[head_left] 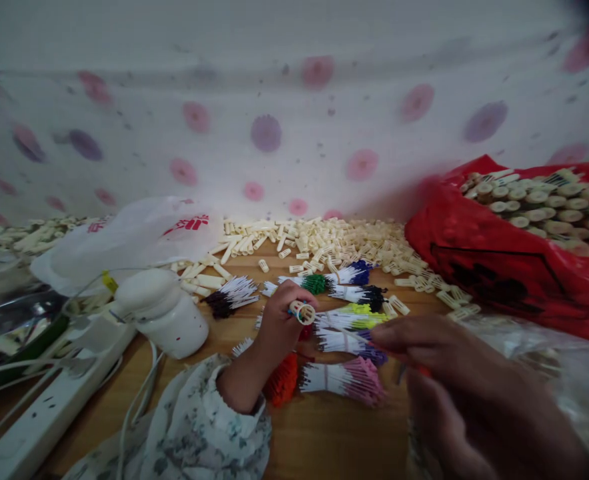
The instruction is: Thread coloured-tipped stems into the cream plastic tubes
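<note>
My left hand [285,313], in a pale floral sleeve, is closed round a cream slotted plastic tube [303,312], its open end facing me. Large and blurred at lower right, my right hand [459,380] pinches a thin white stick [351,335] pointing towards the tube but apart from it. A bit of orange shows between its fingers. Around my left hand lie banded bundles of white sticks with coloured ends: a pink bundle [344,380], an orange bundle [281,380], a yellow bundle [357,317], a green bundle [315,284] and a dark brown bundle [231,297].
Loose cream tubes [319,240] are heaped along the back of the wooden table [334,440]. A red bag [504,267] full of tubes stands at right. On the left are a white plastic bag [139,233], a white jar [167,317], a power strip [59,407] and cables.
</note>
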Tool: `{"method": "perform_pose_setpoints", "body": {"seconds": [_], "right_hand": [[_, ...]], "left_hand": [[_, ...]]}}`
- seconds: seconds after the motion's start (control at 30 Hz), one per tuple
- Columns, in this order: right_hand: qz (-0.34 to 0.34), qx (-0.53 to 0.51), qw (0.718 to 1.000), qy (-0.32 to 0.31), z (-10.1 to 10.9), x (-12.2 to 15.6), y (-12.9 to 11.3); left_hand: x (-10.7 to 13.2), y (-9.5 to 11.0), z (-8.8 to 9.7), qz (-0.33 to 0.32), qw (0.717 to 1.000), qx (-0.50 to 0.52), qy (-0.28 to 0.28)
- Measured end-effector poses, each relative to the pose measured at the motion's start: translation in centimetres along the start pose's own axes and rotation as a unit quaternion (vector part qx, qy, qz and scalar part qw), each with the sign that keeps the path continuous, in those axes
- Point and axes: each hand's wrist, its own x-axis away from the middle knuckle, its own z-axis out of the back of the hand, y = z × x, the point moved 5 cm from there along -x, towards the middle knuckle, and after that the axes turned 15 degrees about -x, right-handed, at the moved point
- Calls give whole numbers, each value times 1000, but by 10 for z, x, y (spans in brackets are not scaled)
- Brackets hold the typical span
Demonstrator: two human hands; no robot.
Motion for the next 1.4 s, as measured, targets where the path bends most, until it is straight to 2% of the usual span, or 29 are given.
{"method": "perform_pose_setpoints", "body": {"seconds": [0.23,0.5,0.9,1.03,1.2,1.4], "right_hand": [[65,27,995,-72,-19,-7,0],[5,-2,999,-35,-21,0,13],[46,4,996,-72,-21,3,9],[63,15,996,-67,-22,3,8],[37,3,998,-54,-30,2,24],[-12,83,996,-35,-38,9,47]], "left_hand": [[0,10,-4,-28,998,17,-45],[-1,7,-6,-24,998,-7,-63],[0,3,-12,-45,993,-3,-109],[-1,5,-11,-42,993,-3,-114],[-2,8,-9,-53,994,-11,-95],[0,6,-4,-63,989,-118,-63]]}}
